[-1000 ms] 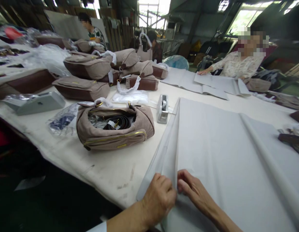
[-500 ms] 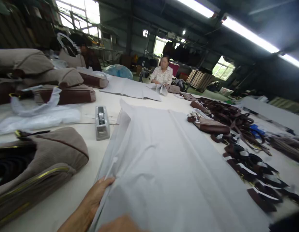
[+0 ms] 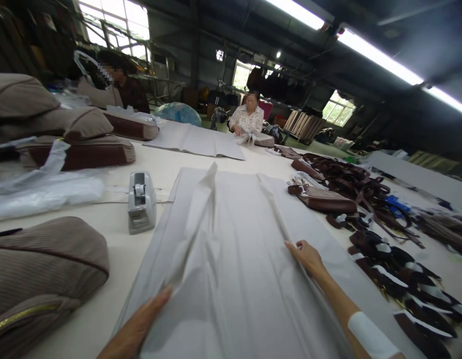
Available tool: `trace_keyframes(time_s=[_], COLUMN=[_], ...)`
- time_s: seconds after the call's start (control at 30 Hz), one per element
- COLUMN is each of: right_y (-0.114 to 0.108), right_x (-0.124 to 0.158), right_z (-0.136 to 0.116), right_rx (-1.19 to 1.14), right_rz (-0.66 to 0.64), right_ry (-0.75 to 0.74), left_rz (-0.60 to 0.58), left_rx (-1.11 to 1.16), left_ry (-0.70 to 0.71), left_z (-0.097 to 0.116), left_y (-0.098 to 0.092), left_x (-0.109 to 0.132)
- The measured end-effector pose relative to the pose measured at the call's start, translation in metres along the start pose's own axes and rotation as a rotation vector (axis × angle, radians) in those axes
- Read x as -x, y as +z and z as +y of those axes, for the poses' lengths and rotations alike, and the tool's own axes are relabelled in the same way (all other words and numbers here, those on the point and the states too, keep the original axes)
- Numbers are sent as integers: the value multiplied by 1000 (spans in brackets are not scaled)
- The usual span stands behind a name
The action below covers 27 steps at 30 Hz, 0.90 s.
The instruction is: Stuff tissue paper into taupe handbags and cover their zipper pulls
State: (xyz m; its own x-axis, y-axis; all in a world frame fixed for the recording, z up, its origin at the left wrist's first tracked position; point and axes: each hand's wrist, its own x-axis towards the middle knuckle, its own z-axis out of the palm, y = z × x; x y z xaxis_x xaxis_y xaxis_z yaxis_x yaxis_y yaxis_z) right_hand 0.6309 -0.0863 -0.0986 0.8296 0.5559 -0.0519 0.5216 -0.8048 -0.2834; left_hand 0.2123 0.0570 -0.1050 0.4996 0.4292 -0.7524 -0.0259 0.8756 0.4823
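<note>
A stack of white tissue paper sheets (image 3: 234,239) lies lengthwise on the table in front of me. My left hand (image 3: 141,324) holds the near left edge of the top sheet and lifts it, so the sheet rises in a fold. Most of that hand's fingers are hidden under the paper. My right hand (image 3: 307,257) reaches out onto the right side of the sheet, fingers curled on a crease. A white band shows on my right forearm.
A grey tape dispenser (image 3: 141,202) stands left of the paper. A taupe corduroy bag (image 3: 40,274) lies at the near left, more bags (image 3: 66,134) behind it. Brown straps (image 3: 384,249) cover the right side. Two people work at the far end beside more paper (image 3: 197,142).
The view swung from the bags toward the table's length. My right hand moved from the near edge out onto the sheet's right side. My left hand lifted the sheet's left edge.
</note>
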Motion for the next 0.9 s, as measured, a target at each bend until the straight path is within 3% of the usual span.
trace_keyframes(time_s=[0.1, 0.2, 0.27, 0.37, 0.47, 0.53, 0.6, 0.73, 0.83, 0.9], right_y=[33, 47, 38, 8, -18, -20, -8, 31, 38, 25], right_x=[31, 55, 54, 30, 13, 17, 35, 79, 82, 67], right_z=[-42, -74, -69, -24, 27, 36, 19, -48, -71, -59], right_rx=[-64, -113, -109, -17, 65, 71, 58, 7, 38, 84], right_rz=[-62, -27, 117, 348, 335, 293, 290, 286, 415, 471], right_ry=[-199, -365, -352, -151, -48, -118, -246, -500, -517, -334], left_rz=[-293, -380, -352, -301, -299, -373, -491, -612, -497, -394], left_rx=[-109, -155, -222, -285, -263, -166, -42, 15, -61, -125], left_ry=[40, 164, 190, 174, 148, 96, 51, 63, 130, 145], left_z=[-17, -32, -38, -41, -38, -35, -33, -41, -53, -58], left_y=[74, 117, 121, 105, 87, 85, 90, 114, 122, 116], left_x=[-17, -35, -45, -50, -43, -35, -28, -28, -34, -35])
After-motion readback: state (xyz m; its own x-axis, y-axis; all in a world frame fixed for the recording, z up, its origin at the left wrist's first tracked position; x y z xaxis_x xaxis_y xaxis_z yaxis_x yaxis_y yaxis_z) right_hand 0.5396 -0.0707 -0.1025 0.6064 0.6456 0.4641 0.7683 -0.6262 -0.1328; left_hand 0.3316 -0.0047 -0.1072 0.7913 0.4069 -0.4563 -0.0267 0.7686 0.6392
